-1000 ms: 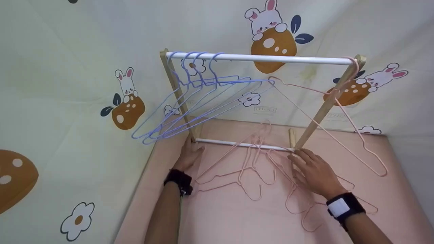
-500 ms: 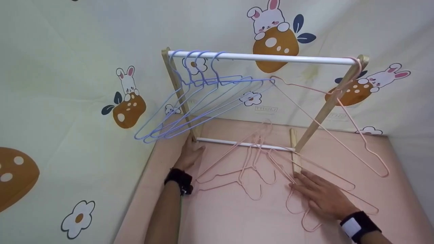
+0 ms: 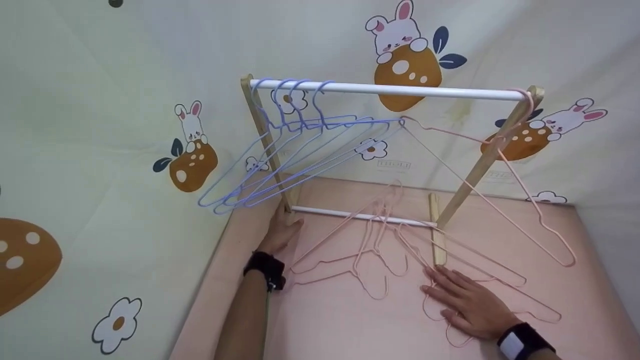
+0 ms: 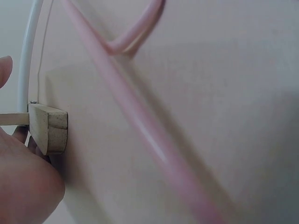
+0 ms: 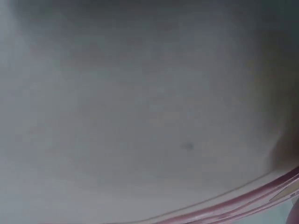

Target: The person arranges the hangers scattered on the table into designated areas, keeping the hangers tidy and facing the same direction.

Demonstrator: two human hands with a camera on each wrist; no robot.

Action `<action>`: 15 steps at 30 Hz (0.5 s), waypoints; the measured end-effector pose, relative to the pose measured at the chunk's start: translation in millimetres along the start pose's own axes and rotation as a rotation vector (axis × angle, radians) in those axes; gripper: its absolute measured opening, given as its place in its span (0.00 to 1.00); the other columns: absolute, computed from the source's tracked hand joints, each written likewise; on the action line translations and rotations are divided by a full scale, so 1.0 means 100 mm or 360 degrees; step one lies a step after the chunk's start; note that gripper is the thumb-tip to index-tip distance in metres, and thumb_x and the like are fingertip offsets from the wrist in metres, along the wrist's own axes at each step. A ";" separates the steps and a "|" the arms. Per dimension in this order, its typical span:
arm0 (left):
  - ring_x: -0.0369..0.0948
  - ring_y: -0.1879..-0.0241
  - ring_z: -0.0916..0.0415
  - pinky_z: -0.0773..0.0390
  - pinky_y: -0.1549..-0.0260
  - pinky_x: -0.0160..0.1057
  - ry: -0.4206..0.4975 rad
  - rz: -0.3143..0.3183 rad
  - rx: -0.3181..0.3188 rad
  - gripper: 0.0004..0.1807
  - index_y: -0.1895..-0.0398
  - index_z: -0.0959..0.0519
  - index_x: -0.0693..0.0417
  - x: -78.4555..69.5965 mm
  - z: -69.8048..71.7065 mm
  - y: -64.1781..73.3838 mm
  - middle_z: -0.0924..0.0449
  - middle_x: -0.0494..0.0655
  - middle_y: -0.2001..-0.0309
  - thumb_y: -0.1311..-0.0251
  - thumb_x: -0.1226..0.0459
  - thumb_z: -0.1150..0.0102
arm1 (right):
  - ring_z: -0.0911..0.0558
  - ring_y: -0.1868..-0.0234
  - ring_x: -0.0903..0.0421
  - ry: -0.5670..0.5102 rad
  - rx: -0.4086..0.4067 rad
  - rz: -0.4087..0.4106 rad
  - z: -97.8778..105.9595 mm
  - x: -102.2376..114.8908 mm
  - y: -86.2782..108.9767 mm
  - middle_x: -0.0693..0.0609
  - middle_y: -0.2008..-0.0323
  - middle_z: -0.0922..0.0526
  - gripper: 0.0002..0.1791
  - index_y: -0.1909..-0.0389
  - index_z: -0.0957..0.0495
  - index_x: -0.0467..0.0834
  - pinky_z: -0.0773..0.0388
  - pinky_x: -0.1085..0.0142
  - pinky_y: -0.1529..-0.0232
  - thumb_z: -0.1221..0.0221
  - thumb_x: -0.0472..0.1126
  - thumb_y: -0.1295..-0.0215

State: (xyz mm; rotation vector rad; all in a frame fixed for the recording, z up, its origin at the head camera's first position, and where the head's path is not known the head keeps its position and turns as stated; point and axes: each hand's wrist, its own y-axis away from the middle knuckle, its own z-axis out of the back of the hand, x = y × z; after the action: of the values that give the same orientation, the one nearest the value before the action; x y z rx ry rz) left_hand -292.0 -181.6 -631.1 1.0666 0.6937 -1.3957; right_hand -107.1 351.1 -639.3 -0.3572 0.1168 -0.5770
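A small clothes rack with a white top rail (image 3: 390,90) and wooden legs stands on the pink surface. My left hand (image 3: 280,232) is at the base of its left leg, thumb spread away; the left wrist view shows its fingers beside the wooden foot (image 4: 53,128), partly hidden. My right hand (image 3: 470,305) lies with fingers extended, fingertips at the front end of the right foot (image 3: 439,252), over some loose pink hangers (image 3: 537,300). Several blue hangers (image 3: 360,121) hang at the rail's left; one pink hanger (image 3: 520,182) hangs at its right end.
More loose pink hangers (image 3: 325,277) overlap on the pink surface (image 3: 340,325) between my hands, some crossing the lower white bar (image 3: 320,212). A cloth wall with printed rabbits (image 3: 407,75) rises behind the rack and on the left.
My right hand has left the base of the right leg and slid toward me along the foot to its front end, uncovering the foot. My left hand stays in place.
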 end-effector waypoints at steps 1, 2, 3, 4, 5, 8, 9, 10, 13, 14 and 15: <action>0.62 0.13 0.67 0.57 0.18 0.65 -0.0013 0.0003 -0.0003 0.55 0.08 0.68 0.50 0.00 0.00 0.00 0.67 0.64 0.11 0.23 0.52 0.41 | 0.25 0.26 0.31 -0.0005 -0.0017 -0.0013 -0.02 0.01 0.00 0.37 0.21 0.28 0.32 0.21 0.24 0.46 0.47 0.54 0.16 0.46 0.53 0.21; 0.61 0.13 0.67 0.58 0.18 0.65 -0.0022 0.0004 -0.0006 0.55 0.08 0.68 0.50 0.00 -0.01 0.00 0.67 0.63 0.11 0.23 0.52 0.41 | 0.25 0.26 0.32 -0.0007 -0.0031 -0.0027 -0.04 0.02 0.00 0.37 0.21 0.28 0.31 0.21 0.24 0.46 0.47 0.55 0.16 0.47 0.54 0.19; 0.61 0.13 0.66 0.57 0.18 0.64 -0.0033 0.0006 -0.0011 0.55 0.08 0.67 0.51 0.00 -0.01 0.00 0.66 0.63 0.11 0.23 0.52 0.41 | 0.25 0.26 0.32 -0.0004 -0.0045 -0.0036 -0.06 0.03 -0.01 0.37 0.21 0.28 0.31 0.21 0.24 0.46 0.46 0.55 0.17 0.48 0.54 0.18; 0.61 0.13 0.67 0.58 0.18 0.64 -0.0026 0.0002 -0.0016 0.55 0.08 0.67 0.51 -0.01 -0.01 0.00 0.67 0.64 0.11 0.23 0.53 0.41 | 0.25 0.26 0.33 0.0005 -0.0060 -0.0041 -0.07 0.04 -0.02 0.37 0.22 0.28 0.30 0.22 0.24 0.45 0.46 0.56 0.17 0.49 0.54 0.17; 0.61 0.13 0.66 0.58 0.18 0.64 -0.0035 0.0009 -0.0020 0.55 0.08 0.67 0.51 -0.02 -0.01 0.01 0.67 0.64 0.11 0.23 0.52 0.41 | 0.24 0.26 0.34 0.0016 -0.0070 -0.0049 -0.08 0.05 -0.03 0.36 0.22 0.28 0.30 0.22 0.23 0.45 0.46 0.56 0.17 0.50 0.53 0.16; 0.61 0.13 0.66 0.55 0.17 0.62 -0.0042 0.0032 -0.0024 0.55 0.08 0.67 0.49 -0.07 -0.02 0.04 0.66 0.63 0.11 0.22 0.52 0.40 | 0.23 0.27 0.36 0.0040 -0.0106 -0.0072 -0.10 0.07 -0.08 0.37 0.23 0.27 0.28 0.23 0.23 0.42 0.47 0.60 0.16 0.51 0.51 0.14; 0.62 0.13 0.65 0.54 0.18 0.63 -0.0033 0.0035 -0.0027 0.55 0.08 0.67 0.49 -0.09 -0.02 0.06 0.66 0.64 0.11 0.22 0.53 0.40 | 0.23 0.27 0.37 0.0049 -0.0110 -0.0078 -0.10 0.07 -0.09 0.36 0.23 0.26 0.28 0.24 0.23 0.41 0.47 0.62 0.16 0.52 0.50 0.14; 0.63 0.13 0.65 0.54 0.18 0.64 -0.0025 0.0037 -0.0028 0.55 0.08 0.67 0.49 -0.11 -0.02 0.07 0.66 0.65 0.11 0.22 0.53 0.40 | 0.23 0.27 0.38 0.0056 -0.0109 -0.0091 -0.10 0.08 -0.11 0.37 0.23 0.26 0.28 0.24 0.23 0.40 0.48 0.63 0.16 0.53 0.49 0.14; 0.65 0.14 0.65 0.51 0.19 0.66 -0.0001 0.0051 -0.0041 0.54 0.08 0.66 0.49 -0.18 -0.01 0.13 0.66 0.67 0.11 0.21 0.54 0.39 | 0.22 0.28 0.40 0.0090 -0.0087 -0.0118 -0.07 0.10 -0.14 0.38 0.23 0.26 0.27 0.25 0.23 0.36 0.51 0.67 0.17 0.54 0.44 0.14; 0.66 0.14 0.64 0.51 0.19 0.67 0.0006 0.0050 -0.0046 0.53 0.08 0.65 0.50 -0.19 -0.01 0.14 0.65 0.68 0.12 0.20 0.55 0.39 | 0.22 0.28 0.41 0.0106 -0.0076 -0.0124 -0.06 0.10 -0.15 0.38 0.23 0.26 0.27 0.26 0.23 0.35 0.51 0.68 0.17 0.53 0.43 0.15; 0.67 0.14 0.65 0.51 0.19 0.67 0.0017 0.0047 -0.0050 0.53 0.08 0.65 0.51 -0.20 -0.01 0.15 0.65 0.69 0.12 0.20 0.55 0.39 | 0.22 0.28 0.42 0.0128 -0.0066 -0.0128 -0.05 0.10 -0.16 0.38 0.23 0.25 0.27 0.26 0.23 0.35 0.51 0.68 0.18 0.53 0.41 0.17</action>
State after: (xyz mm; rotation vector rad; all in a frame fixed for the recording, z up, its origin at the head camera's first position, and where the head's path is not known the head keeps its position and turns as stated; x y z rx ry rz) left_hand -279.5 -173.9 -611.3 1.0567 0.7028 -1.3506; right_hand -107.8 331.0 -638.2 -0.3800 0.1927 -0.6696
